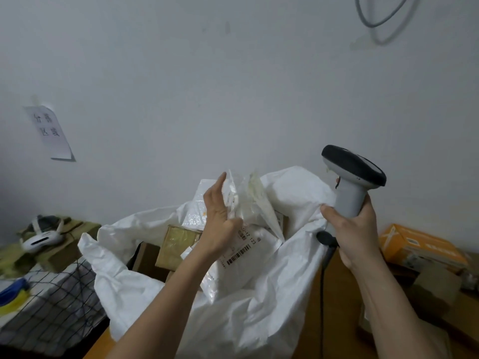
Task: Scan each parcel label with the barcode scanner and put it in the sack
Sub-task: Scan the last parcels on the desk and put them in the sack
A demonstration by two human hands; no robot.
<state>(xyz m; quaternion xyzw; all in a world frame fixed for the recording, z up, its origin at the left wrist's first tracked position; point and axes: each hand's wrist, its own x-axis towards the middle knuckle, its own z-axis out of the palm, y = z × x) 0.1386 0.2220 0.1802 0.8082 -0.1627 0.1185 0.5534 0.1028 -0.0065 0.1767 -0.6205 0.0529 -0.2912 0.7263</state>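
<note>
A big white woven sack (259,317) stands open in the middle, and inside it lie a tape-wrapped brown box (178,244) and a white bubble mailer (199,203). My left hand (220,218) is over the sack's mouth with straight fingers against a clear plastic parcel (248,203). Below it lies a white parcel with a barcode label (239,253) facing up. My right hand (355,234) grips the handle of the grey barcode scanner (352,174) and also pinches the sack's right rim. The scanner's dark head points left.
An orange box (420,247) and brown cartons (435,288) sit on the wooden table at the right. On the left are a white headset (42,238) on cardboard boxes, a net-covered surface (54,307) and a paper sign (50,132) on the wall.
</note>
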